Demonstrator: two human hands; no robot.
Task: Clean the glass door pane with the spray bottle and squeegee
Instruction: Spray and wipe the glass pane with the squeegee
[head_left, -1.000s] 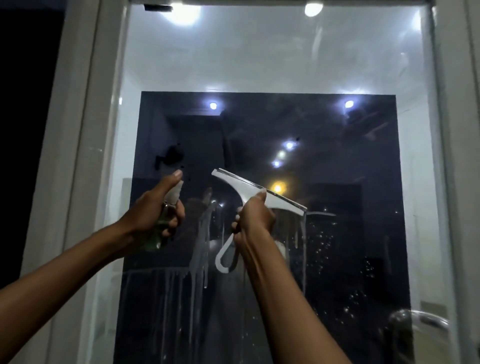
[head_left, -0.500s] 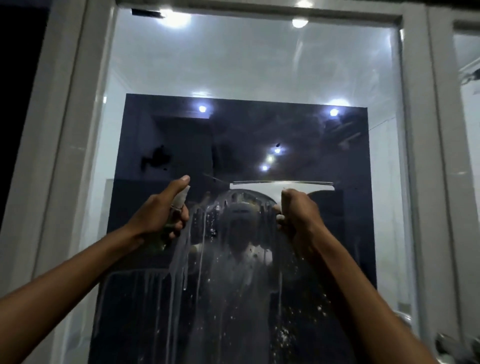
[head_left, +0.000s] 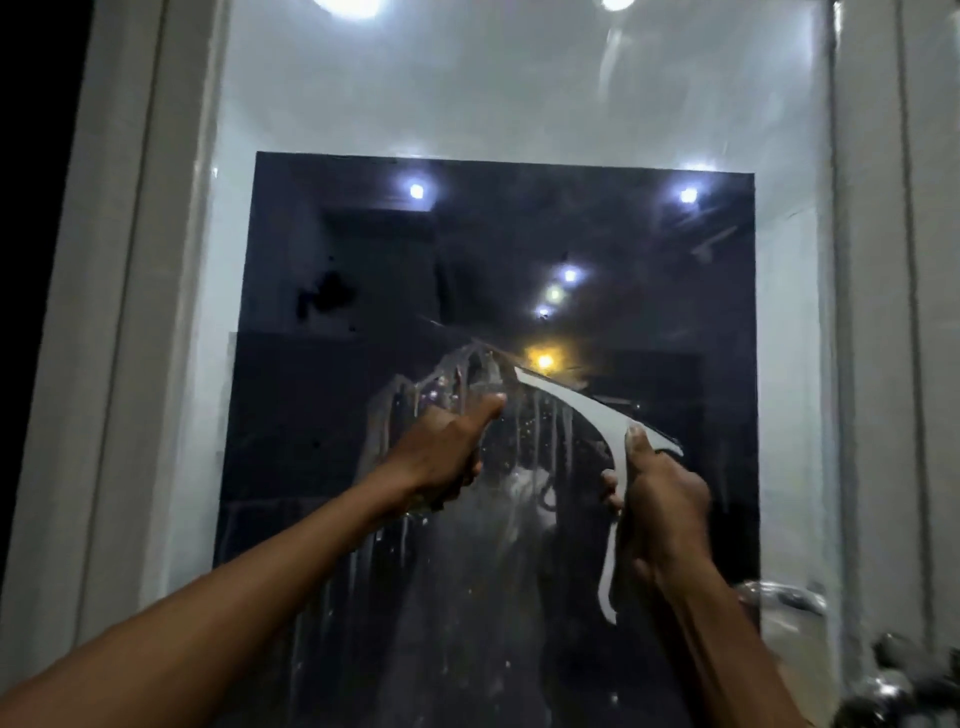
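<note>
Against the glass door pane (head_left: 519, 104), seen from the head camera, the right hand (head_left: 660, 504) is gripping the white squeegee (head_left: 576, 410) by its handle, fingers closed around it, while the blade is leaning tilted, its upper left end higher than its right. The left hand (head_left: 447, 452) is wrapping tightly around the spray bottle (head_left: 423, 506), which is mostly hidden in the fist, index finger stretching toward the nozzle. Foamy streaks (head_left: 447, 384) are running down the middle of the pane between and below the two hands. The step in hand is probably wiping the sprayed patch; doing it well is likely calling for levelling the blade, pressing it evenly on the glass above the wet area, and drawing down in one steady stroke. A metal door handle (head_left: 779, 597) is showing at lower right.
</note>
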